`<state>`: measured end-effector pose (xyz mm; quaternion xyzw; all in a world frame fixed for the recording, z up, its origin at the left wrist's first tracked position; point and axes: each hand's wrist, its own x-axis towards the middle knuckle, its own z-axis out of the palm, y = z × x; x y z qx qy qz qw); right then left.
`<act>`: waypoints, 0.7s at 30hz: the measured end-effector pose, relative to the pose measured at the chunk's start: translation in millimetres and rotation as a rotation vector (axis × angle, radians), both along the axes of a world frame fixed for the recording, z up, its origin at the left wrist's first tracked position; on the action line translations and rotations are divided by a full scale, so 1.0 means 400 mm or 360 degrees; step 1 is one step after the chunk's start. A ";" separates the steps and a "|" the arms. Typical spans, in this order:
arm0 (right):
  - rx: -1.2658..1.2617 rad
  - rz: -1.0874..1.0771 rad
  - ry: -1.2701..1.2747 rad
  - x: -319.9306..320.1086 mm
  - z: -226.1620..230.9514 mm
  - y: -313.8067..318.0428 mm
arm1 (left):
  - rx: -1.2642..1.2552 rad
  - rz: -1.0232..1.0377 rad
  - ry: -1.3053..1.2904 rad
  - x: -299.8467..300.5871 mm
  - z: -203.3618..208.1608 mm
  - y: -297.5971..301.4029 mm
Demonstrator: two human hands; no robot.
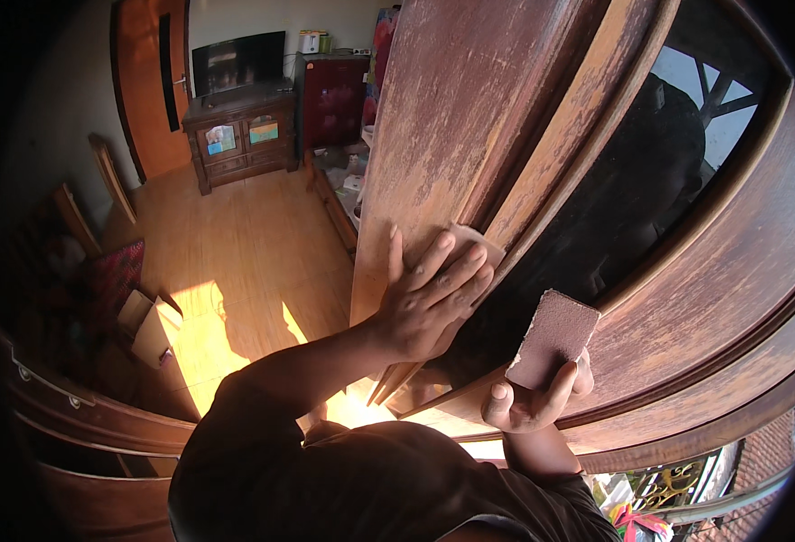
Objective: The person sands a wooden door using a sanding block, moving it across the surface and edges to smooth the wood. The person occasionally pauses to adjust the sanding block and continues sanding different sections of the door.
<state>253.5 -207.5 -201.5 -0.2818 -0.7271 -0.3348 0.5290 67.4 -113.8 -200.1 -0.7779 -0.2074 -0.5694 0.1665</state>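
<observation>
Sanding the door [433, 117], apparently, with flat, unclenched left hand [429, 303] on pale sheet [493, 246], grasping brown block [553, 336] in right hand [543, 406], likely needing even strokes next.

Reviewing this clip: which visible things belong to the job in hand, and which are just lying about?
Job in hand:
scuffed wooden panel
brown piece under the left hand
grainy brown pad in the right hand

Just about the room:
television
wooden cabinet
cardboard box

left hand [432, 303] flat over pale piece [488, 241] against worn door [447, 99]; right hand [542, 411] holds rough brown pad [555, 334]
</observation>
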 end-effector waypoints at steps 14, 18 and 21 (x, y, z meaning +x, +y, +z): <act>0.0031 0.0028 0.0073 -0.009 0.008 0.002 | -0.0080 -0.0025 0.0059 -0.002 0.081 -0.013; 0.0033 0.0017 0.0146 -0.026 0.001 0.004 | -0.0033 0.0124 0.0180 -0.007 0.084 0.082; 0.0024 0.0083 0.0139 -0.017 0.004 0.003 | -0.0165 0.0060 0.0151 -0.010 0.063 0.022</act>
